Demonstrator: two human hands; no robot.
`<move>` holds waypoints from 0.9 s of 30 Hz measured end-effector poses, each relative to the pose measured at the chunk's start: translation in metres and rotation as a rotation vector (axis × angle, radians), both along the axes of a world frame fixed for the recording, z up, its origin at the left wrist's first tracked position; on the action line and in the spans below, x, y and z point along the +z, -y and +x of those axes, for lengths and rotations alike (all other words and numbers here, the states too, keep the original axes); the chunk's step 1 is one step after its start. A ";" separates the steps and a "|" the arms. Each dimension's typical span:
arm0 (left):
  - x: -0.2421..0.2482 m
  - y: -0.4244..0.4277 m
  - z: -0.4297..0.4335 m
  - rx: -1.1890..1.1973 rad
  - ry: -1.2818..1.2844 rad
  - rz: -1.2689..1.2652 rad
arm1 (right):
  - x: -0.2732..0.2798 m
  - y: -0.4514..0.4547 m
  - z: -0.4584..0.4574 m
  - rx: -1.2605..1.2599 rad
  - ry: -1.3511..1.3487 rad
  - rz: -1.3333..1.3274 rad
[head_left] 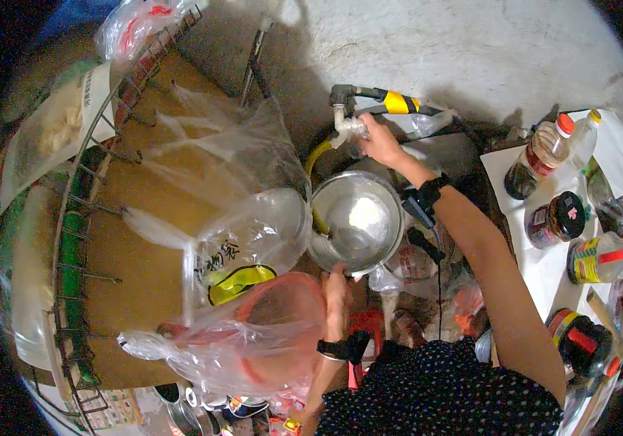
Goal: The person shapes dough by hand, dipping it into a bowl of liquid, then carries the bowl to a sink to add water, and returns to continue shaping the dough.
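A shiny metal basin (385,248) is before me, with a bright reflection at its bottom. My left hand (337,294) grips its near rim. At the wall, my right hand (381,143) is closed around the handle of a white plastic tap (339,121), which appears wrapped in clear film. From the tap, a yellow hose (318,155) curves down, and its lower end lies inside the basin. A dark pipe (368,92) with yellow and black tape joins the tap from the right. Whether water is running cannot be told.
Left of the basin hang clear plastic bags (273,218) on a wire rack (60,229), one around a pink-rimmed item (319,294). To the right, sauce bottles (548,144) and a dark-lidded jar (543,226) stand on white paper (507,163). A black cable (440,305) hangs near my right arm.
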State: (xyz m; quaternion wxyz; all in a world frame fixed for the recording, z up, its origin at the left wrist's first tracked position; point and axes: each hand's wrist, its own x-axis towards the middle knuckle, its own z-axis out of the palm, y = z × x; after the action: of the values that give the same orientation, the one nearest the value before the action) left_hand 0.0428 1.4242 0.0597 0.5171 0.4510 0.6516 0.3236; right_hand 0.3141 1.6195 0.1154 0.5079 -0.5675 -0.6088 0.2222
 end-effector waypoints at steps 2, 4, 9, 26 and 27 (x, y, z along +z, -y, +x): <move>0.009 -0.003 0.006 -0.043 -0.101 -0.063 | -0.002 0.002 0.004 0.084 -0.179 -0.058; 0.007 -0.004 0.003 -0.068 -0.213 -0.116 | 0.006 0.007 -0.002 0.137 -0.257 -0.069; -0.025 -0.008 -0.006 0.247 0.541 -0.166 | 0.023 0.024 -0.004 0.214 -0.341 -0.114; 0.007 0.000 0.008 0.252 0.492 -0.099 | 0.033 0.020 -0.004 0.053 -0.604 -0.276; 0.004 0.000 0.006 0.237 0.524 -0.100 | 0.036 0.023 -0.004 0.053 -0.603 -0.277</move>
State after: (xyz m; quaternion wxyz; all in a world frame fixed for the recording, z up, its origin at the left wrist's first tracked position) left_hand 0.0487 1.4242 0.0636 0.6479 0.2468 0.5589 0.4548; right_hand 0.3104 1.5969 0.1518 0.5775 -0.5237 -0.4096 0.4738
